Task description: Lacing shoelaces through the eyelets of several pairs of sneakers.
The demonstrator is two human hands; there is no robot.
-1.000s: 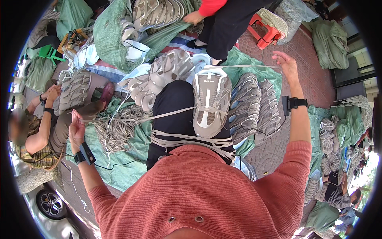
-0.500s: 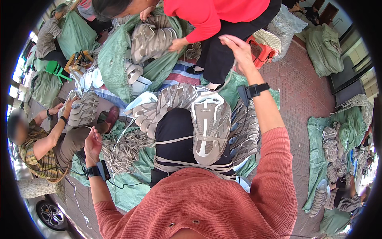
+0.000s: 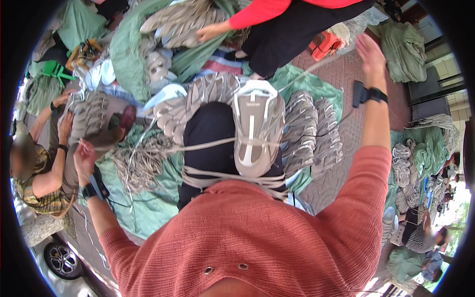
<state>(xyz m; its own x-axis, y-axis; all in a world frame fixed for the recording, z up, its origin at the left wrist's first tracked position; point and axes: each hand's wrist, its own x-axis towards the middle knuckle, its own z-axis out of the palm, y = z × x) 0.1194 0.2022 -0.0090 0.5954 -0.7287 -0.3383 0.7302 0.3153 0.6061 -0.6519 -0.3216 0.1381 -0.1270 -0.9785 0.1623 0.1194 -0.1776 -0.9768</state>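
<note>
A grey-beige sneaker upper (image 3: 258, 126) with white trim lies on my dark-trousered knee, toe toward me. My left hand (image 3: 85, 157), out at the left, pinches one end of a flat beige shoelace (image 3: 198, 146), which stretches taut to the upper. Raised at the far right, my right hand (image 3: 370, 53) has another lace length (image 3: 316, 68) running to it from the upper's top; its fingers are partly stretched and smeared by motion. More laces (image 3: 232, 178) are wound round my thighs. Nested sneaker uppers (image 3: 300, 128) lie right of my knee, others (image 3: 210, 91) beyond it.
Loose laces (image 3: 138, 166) are heaped on a green sheet (image 3: 153, 208) at left. Opposite, a person in red (image 3: 257, 17) reaches to a green sack (image 3: 126, 54) of uppers. Another person (image 3: 47, 183) sits at left. A red plastic item (image 3: 325, 45) stands beyond my right arm.
My hands have moved farther apart, the right one up and right, the left one outward and left. The laces between them and the upper are drawn out longer.
</note>
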